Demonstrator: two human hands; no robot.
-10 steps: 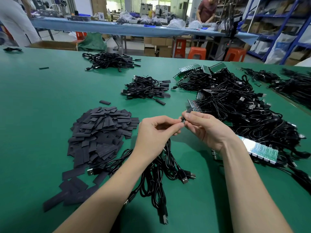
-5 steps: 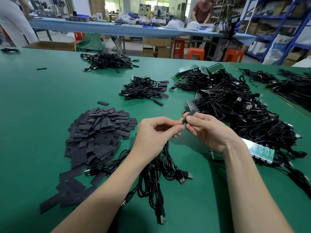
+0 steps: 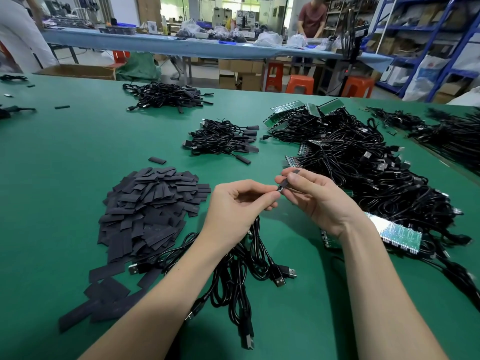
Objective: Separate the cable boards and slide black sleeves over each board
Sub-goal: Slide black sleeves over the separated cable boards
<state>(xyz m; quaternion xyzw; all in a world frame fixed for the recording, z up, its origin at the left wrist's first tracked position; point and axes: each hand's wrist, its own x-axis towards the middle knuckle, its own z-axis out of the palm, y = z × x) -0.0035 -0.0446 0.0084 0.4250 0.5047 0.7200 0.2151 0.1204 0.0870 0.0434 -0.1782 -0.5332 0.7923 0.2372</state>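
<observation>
Both bare forearms reaching in from the lower edge, converging mid-frame, wrists raised. Left hand [image 3: 240, 203] back-up, fingers curled inward, thumb and forefinger tips pressed together in a pinch at its right end. Right hand [image 3: 315, 196] turned palm toward the left, thumb and forefinger pinching too, remaining fingers loosely bent beneath. Fingertips of the two hands meeting, perhaps touching; contact point too small to tell.

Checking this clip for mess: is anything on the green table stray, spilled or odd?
Mostly orderly. A few flat sleeves lie scattered toward the near edge, apart from the sleeve pile, and one lone sleeve sits just beyond it. Both hands, left hand and right hand, pinch one small sleeved board normally.
</observation>
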